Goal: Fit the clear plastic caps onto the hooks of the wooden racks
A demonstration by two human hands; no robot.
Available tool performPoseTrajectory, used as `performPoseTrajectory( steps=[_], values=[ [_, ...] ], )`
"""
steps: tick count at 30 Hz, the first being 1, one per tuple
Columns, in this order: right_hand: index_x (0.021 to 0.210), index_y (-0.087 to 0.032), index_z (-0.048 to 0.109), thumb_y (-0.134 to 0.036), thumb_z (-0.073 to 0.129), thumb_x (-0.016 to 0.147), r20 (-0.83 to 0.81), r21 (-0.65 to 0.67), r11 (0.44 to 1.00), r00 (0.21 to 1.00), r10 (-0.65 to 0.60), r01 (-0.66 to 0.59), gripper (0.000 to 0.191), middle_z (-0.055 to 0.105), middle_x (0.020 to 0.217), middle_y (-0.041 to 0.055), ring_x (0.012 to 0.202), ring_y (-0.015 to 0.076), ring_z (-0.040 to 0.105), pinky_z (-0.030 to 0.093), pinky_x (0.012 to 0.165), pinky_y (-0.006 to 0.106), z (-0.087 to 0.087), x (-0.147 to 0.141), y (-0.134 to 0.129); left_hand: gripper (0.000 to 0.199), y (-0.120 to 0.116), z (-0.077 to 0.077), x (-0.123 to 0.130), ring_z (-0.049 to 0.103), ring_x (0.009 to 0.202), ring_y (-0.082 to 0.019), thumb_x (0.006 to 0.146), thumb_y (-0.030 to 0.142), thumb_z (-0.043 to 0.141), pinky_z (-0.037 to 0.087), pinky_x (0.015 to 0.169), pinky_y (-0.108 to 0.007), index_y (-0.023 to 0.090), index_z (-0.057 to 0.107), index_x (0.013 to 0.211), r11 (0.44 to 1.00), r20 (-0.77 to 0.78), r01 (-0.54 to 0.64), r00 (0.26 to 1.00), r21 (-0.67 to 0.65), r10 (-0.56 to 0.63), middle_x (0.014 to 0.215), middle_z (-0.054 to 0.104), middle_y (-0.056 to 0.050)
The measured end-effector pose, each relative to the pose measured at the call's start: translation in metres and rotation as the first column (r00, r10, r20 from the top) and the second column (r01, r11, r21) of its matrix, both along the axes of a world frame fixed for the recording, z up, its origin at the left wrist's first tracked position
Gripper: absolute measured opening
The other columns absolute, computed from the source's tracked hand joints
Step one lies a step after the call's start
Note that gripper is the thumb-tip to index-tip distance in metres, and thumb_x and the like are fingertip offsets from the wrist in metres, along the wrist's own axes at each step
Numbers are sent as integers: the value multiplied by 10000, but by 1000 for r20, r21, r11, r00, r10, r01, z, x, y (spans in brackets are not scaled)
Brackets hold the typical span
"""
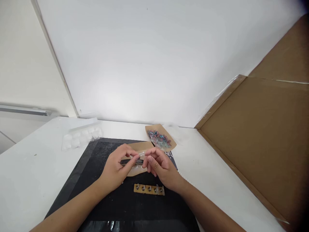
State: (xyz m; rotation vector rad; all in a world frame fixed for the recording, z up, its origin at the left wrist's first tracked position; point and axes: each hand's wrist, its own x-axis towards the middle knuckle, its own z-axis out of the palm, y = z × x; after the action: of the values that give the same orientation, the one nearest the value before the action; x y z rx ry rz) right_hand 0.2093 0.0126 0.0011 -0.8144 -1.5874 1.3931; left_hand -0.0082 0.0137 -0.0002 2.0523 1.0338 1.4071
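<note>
Over a brown paper sheet (136, 147) on the black mat (96, 167), my two hands nearly meet. My left hand (120, 162) has its thumb and fingers closed around a dark, curved strip (126, 161). My right hand (158, 164) is curled beside it, its fingertips pinched at a small clear piece (142, 154) between the hands; the exact contact is too small to tell. Small pale bits lie on the paper under the fingers. Nearer me lies a yellowish strip (146, 189) bearing several round metallic pieces with clear bits on them.
Behind my hands, a brown paper (147, 129) holds a pile of colourful small pieces (159, 139). A clear compartment tray (80, 138) stands at the back left on the white table (31, 167). Brown cardboard (260, 129) rises at the right, and a white wall is behind.
</note>
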Motion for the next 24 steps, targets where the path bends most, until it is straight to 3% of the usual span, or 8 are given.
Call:
performPoseTrajectory(
  steps=[3, 7, 13, 24],
  values=[
    [1126, -230, 617, -459, 663, 1002, 146, 109, 993, 988, -58, 42, 264, 706, 921, 32, 794, 150, 641, 509, 664, 265, 6, -6, -10, 107, -1, 2, 2, 638, 835, -157, 1008, 301, 657, 522, 759, -281, 215, 698, 960, 992, 208, -102, 971, -75, 115, 905, 655, -25],
    [1099, -250, 689, -418, 760, 931, 300, 245, 969, 947, -117, 42, 248, 742, 989, 39, 770, 163, 671, 475, 586, 263, 12, -25, -31, 172, -4, 3, 5, 612, 800, -136, 985, 363, 693, 525, 730, -243, 199, 660, 946, 962, 435, -220, 859, -164, 271, 889, 624, -11],
    [991, -262, 761, -391, 864, 837, 248, 229, 967, 954, -166, 109, 226, 756, 916, 12, 719, 165, 674, 502, 623, 283, 6, -54, -51, 236, -7, 1, 10, 580, 817, -136, 982, 427, 690, 510, 735, -238, 199, 629, 970, 916, 472, -354, 785, -189, 401, 899, 589, -10],
    [905, -236, 802, -416, 846, 848, 143, 94, 987, 979, -145, 133, 194, 766, 812, 18, 680, 163, 660, 516, 638, 278, -6, -60, -50, 161, -12, -2, 18, 572, 853, -150, 1009, 375, 657, 507, 761, -271, 218, 628, 994, 926, 466, -369, 806, -86, 364, 930, 560, -12]
  ],
)
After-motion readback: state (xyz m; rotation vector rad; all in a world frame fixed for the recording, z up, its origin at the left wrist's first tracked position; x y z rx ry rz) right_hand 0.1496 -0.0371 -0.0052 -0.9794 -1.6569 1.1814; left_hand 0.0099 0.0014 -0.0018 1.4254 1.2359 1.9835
